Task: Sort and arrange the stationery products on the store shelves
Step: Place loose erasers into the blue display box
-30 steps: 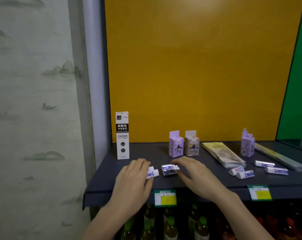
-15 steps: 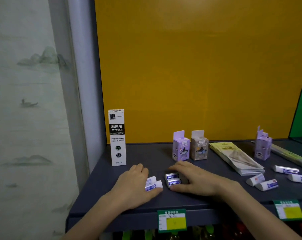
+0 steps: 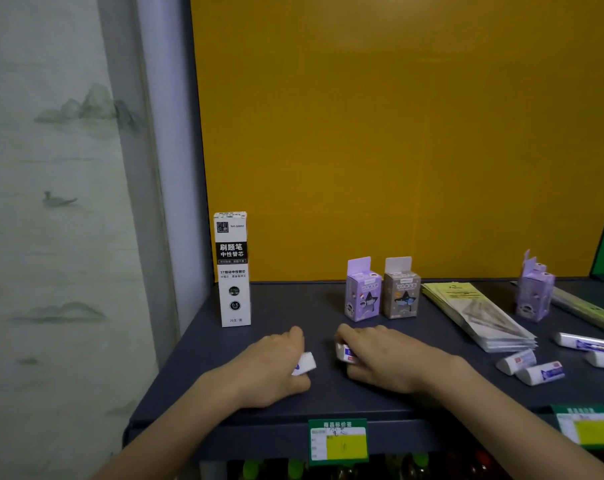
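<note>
Well, my left hand (image 3: 269, 368) curls its fingers round a small white wedge-shaped rubber eraser (image 3: 304, 364) in a blue-printed sleeve. My right hand (image 3: 383, 362) pinches a second white eraser (image 3: 344, 353), both near the front of the dark grey shelf (image 3: 293, 306), just apart. They should be light and slightly soft with slippery sleeves, so I'd grip the long sides; a tall white refill box (image 3: 232, 271), a small lilac carton (image 3: 362, 296) and a small brown carton (image 3: 400, 292) stand behind, blocking any push straight back.
</note>
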